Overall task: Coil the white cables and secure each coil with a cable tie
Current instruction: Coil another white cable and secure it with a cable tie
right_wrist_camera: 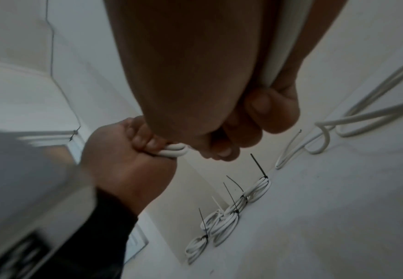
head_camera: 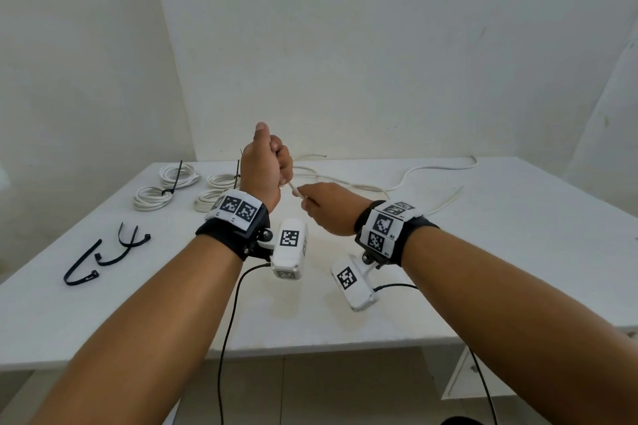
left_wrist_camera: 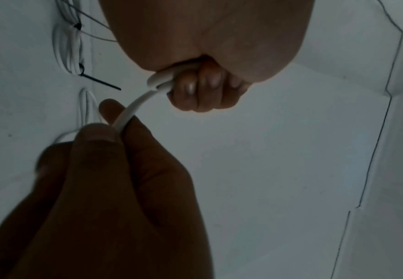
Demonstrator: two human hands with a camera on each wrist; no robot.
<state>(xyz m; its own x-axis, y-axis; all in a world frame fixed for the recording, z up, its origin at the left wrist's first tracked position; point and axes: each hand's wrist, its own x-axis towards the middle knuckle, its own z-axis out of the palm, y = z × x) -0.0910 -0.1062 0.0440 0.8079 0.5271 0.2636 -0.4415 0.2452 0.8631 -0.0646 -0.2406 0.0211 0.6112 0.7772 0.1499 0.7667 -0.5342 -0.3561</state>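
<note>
My left hand [head_camera: 267,166] is raised above the white table [head_camera: 379,286], its fist curled round small loops of a white cable [left_wrist_camera: 158,83]. From that fist the cable [head_camera: 297,190] runs a short way down to my right hand [head_camera: 322,207], which pinches it between thumb and fingers [left_wrist_camera: 95,136]. In the right wrist view the cable [right_wrist_camera: 284,47] lies along my right palm, and the loops [right_wrist_camera: 173,151] show in the left fist. The rest of this cable [head_camera: 431,171] trails loose across the far right of the table.
Several coils bound with black ties [head_camera: 162,195] lie at the table's back left [right_wrist_camera: 221,217]. Loose black cable ties [head_camera: 103,255] lie at the left front. Another loose cable end [head_camera: 448,198] lies at the right. A white wall stands close behind the table.
</note>
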